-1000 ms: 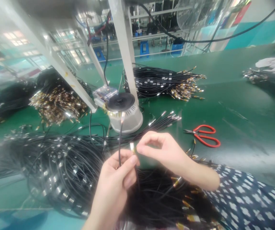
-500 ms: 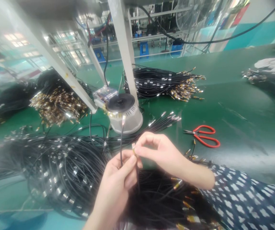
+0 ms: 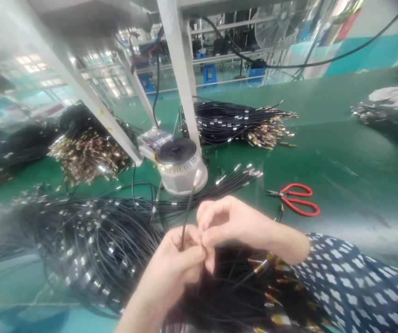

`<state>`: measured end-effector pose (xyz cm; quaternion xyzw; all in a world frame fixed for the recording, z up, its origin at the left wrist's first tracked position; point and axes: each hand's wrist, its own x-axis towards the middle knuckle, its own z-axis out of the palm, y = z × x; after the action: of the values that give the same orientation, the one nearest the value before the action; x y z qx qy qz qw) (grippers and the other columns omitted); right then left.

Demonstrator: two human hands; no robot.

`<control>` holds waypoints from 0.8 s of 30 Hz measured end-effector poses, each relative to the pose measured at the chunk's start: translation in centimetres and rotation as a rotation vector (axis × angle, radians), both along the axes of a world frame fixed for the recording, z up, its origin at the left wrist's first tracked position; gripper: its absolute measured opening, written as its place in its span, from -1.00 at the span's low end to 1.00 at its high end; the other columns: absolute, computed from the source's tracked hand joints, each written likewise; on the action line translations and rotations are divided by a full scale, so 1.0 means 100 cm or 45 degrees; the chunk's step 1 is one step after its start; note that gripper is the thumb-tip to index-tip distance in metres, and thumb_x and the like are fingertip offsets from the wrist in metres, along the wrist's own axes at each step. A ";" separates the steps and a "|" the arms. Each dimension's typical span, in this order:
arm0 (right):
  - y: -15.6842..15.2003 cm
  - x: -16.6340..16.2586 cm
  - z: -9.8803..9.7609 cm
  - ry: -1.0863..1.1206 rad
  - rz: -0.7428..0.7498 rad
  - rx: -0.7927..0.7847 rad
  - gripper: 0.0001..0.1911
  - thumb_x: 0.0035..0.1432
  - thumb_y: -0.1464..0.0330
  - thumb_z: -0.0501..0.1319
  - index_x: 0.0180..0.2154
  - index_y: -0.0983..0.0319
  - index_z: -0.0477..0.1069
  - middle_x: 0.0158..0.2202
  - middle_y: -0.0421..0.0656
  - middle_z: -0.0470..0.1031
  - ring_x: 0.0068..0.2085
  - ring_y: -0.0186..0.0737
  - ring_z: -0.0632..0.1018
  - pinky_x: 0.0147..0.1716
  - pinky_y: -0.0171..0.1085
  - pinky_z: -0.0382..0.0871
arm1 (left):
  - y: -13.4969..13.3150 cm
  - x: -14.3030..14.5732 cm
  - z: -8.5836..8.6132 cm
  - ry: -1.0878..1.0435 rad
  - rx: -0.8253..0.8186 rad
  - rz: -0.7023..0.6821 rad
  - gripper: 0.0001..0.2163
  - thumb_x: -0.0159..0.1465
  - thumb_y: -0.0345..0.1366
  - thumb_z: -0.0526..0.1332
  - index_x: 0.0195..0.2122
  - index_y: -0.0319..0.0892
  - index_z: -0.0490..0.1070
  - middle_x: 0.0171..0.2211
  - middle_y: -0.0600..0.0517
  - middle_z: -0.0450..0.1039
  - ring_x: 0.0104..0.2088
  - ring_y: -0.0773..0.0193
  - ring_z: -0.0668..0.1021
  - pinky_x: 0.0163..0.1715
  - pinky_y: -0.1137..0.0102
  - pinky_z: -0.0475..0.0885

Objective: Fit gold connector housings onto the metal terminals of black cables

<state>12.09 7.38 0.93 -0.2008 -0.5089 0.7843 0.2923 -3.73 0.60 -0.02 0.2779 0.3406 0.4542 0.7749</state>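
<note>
My left hand (image 3: 181, 259) is closed around a thin black cable (image 3: 188, 215), whose light metallic tip points up in front of the round grey device (image 3: 182, 178). Close against it, my right hand (image 3: 228, 224) pinches at a cable end between thumb and forefinger; the fingers mostly hide that end. Both hands meet above a dark heap of black cables (image 3: 226, 282) with gold-coloured ends. To the left spreads a large bundle of black cables (image 3: 98, 245) with shiny bands.
Red-handled scissors (image 3: 298, 199) lie to the right on the green table (image 3: 351, 152). Behind the device lies a cable bundle (image 3: 226, 120), beside a white metal post (image 3: 181, 74). Another bundle with gold ends (image 3: 88, 155) sits at left. A white cloth (image 3: 395, 97) rests far right.
The upright cable tip has swung right and now leans. Both hands have shifted slightly right and down, and the right fingers now cover the end that showed between the hands.
</note>
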 end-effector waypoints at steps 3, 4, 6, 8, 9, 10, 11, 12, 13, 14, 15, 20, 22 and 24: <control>0.005 0.006 -0.004 0.096 0.018 0.221 -0.90 -0.09 0.42 0.45 -0.48 0.25 0.56 -0.34 -0.24 0.38 -0.33 -0.39 0.47 -0.28 -0.32 0.38 | 0.003 0.000 -0.005 -0.067 -0.012 -0.143 -0.73 -0.07 -0.23 0.51 -0.56 -0.25 0.45 -0.71 0.02 0.48 -0.82 0.64 0.06 -0.83 0.64 -0.06; 0.006 0.009 -0.005 0.098 0.042 0.288 -0.93 -0.05 0.42 0.43 -0.45 0.24 0.58 -0.33 -0.22 0.38 -0.31 -0.38 0.47 -0.26 -0.31 0.38 | 0.003 0.000 -0.006 -0.070 -0.012 -0.154 -0.72 -0.08 -0.23 0.52 -0.57 -0.25 0.45 -0.72 0.02 0.47 -0.83 0.64 0.07 -0.83 0.64 -0.05; 0.010 0.016 -0.005 0.066 0.102 0.388 -0.92 0.04 0.36 0.39 -0.41 0.25 0.60 -0.32 -0.20 0.38 -0.30 -0.36 0.45 -0.24 -0.30 0.37 | 0.004 0.001 -0.006 -0.085 -0.014 -0.174 -0.73 -0.07 -0.24 0.51 -0.55 -0.24 0.45 -0.70 0.01 0.49 -0.83 0.64 0.08 -0.84 0.64 -0.04; 0.014 0.021 -0.003 -0.029 0.075 0.425 -0.82 0.10 0.27 0.35 -0.41 0.27 0.59 -0.34 -0.19 0.38 -0.31 -0.35 0.43 -0.26 -0.30 0.35 | 0.004 0.003 -0.006 -0.099 -0.016 -0.172 -0.75 -0.03 -0.24 0.49 -0.53 -0.22 0.45 -0.66 0.01 0.51 -0.83 0.64 0.07 -0.84 0.64 -0.04; 0.016 0.023 -0.002 -0.085 0.017 0.412 -0.78 0.10 0.24 0.34 -0.42 0.28 0.57 -0.36 -0.19 0.39 -0.33 -0.36 0.42 -0.28 -0.31 0.34 | 0.005 0.004 -0.006 -0.105 -0.016 -0.167 -0.76 -0.01 -0.25 0.48 -0.52 -0.22 0.45 -0.64 0.01 0.52 -0.82 0.64 0.07 -0.83 0.64 -0.04; 0.017 0.022 -0.001 -0.138 -0.053 0.383 -0.76 0.10 0.22 0.34 -0.42 0.29 0.55 -0.37 -0.20 0.40 -0.35 -0.37 0.41 -0.29 -0.32 0.34 | 0.005 0.005 -0.005 -0.106 -0.018 -0.159 -0.78 0.02 -0.26 0.47 -0.51 -0.22 0.45 -0.61 0.01 0.53 -0.82 0.65 0.07 -0.82 0.64 -0.04; 0.017 0.021 0.001 -0.190 -0.115 0.353 -0.76 0.09 0.22 0.35 -0.40 0.29 0.54 -0.38 -0.21 0.42 -0.36 -0.37 0.42 -0.30 -0.32 0.34 | 0.006 0.006 -0.005 -0.101 -0.019 -0.155 -0.79 0.03 -0.27 0.46 -0.50 -0.22 0.46 -0.59 0.01 0.53 -0.81 0.66 0.08 -0.81 0.64 -0.03; 0.017 0.019 0.003 -0.232 -0.153 0.335 -0.77 0.08 0.23 0.35 -0.36 0.29 0.53 -0.38 -0.21 0.44 -0.37 -0.36 0.42 -0.30 -0.32 0.34 | 0.006 0.008 -0.005 -0.084 -0.021 -0.147 -0.81 0.04 -0.28 0.46 -0.47 -0.23 0.47 -0.55 0.00 0.54 -0.79 0.66 0.10 -0.80 0.64 -0.02; 0.017 0.017 0.005 -0.261 -0.169 0.335 -0.78 0.07 0.25 0.35 -0.32 0.29 0.52 -0.38 -0.20 0.46 -0.36 -0.35 0.44 -0.30 -0.31 0.35 | 0.006 0.009 -0.005 -0.057 -0.020 -0.139 -0.81 0.04 -0.28 0.46 -0.45 -0.23 0.48 -0.52 0.00 0.54 -0.78 0.65 0.13 -0.78 0.63 -0.01; 0.017 0.015 0.008 -0.283 -0.171 0.359 -0.79 0.08 0.26 0.34 -0.30 0.29 0.52 -0.37 -0.19 0.48 -0.35 -0.33 0.45 -0.29 -0.30 0.36 | 0.005 0.010 -0.005 -0.020 -0.016 -0.129 -0.80 0.03 -0.28 0.46 -0.42 -0.24 0.49 -0.48 -0.01 0.53 -0.76 0.65 0.16 -0.77 0.62 0.00; 0.016 0.014 0.011 -0.311 -0.166 0.404 -0.80 0.09 0.28 0.33 -0.30 0.29 0.52 -0.35 -0.18 0.49 -0.33 -0.31 0.47 -0.27 -0.29 0.36 | 0.004 0.011 -0.005 0.020 -0.003 -0.116 -0.78 0.02 -0.28 0.47 -0.39 -0.24 0.50 -0.45 -0.02 0.53 -0.74 0.63 0.20 -0.75 0.61 0.02; 0.014 0.024 0.023 -0.591 -0.093 0.628 -0.63 -0.08 0.31 0.44 -0.18 0.23 0.53 -0.19 -0.17 0.52 -0.14 -0.20 0.50 -0.10 -0.24 0.35 | -0.005 0.004 -0.005 0.172 0.040 -0.058 -0.75 -0.04 -0.31 0.49 -0.37 -0.23 0.51 -0.46 0.05 0.46 -0.65 0.51 0.32 -0.66 0.53 0.19; 0.013 0.031 0.025 -0.630 -0.003 0.640 -0.59 -0.10 0.29 0.46 -0.16 0.24 0.52 -0.18 -0.16 0.52 -0.12 -0.19 0.50 -0.08 -0.23 0.36 | -0.009 -0.001 -0.008 0.204 0.028 -0.081 -0.77 -0.05 -0.30 0.49 -0.45 -0.24 0.49 -0.54 0.07 0.43 -0.62 0.44 0.35 -0.61 0.50 0.23; 0.010 0.037 0.026 -0.620 0.061 0.637 -0.62 -0.03 0.30 0.43 -0.14 0.25 0.52 -0.17 -0.16 0.52 -0.12 -0.20 0.51 -0.08 -0.24 0.37 | -0.011 -0.003 -0.013 0.201 0.025 -0.102 -0.76 -0.08 -0.29 0.51 -0.52 -0.24 0.47 -0.59 0.08 0.41 -0.59 0.41 0.37 -0.57 0.49 0.25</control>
<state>15.78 8.38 3.53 -0.2923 -0.7447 0.5711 0.1839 -4.06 -0.53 -1.32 0.3339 0.3848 0.4029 0.7603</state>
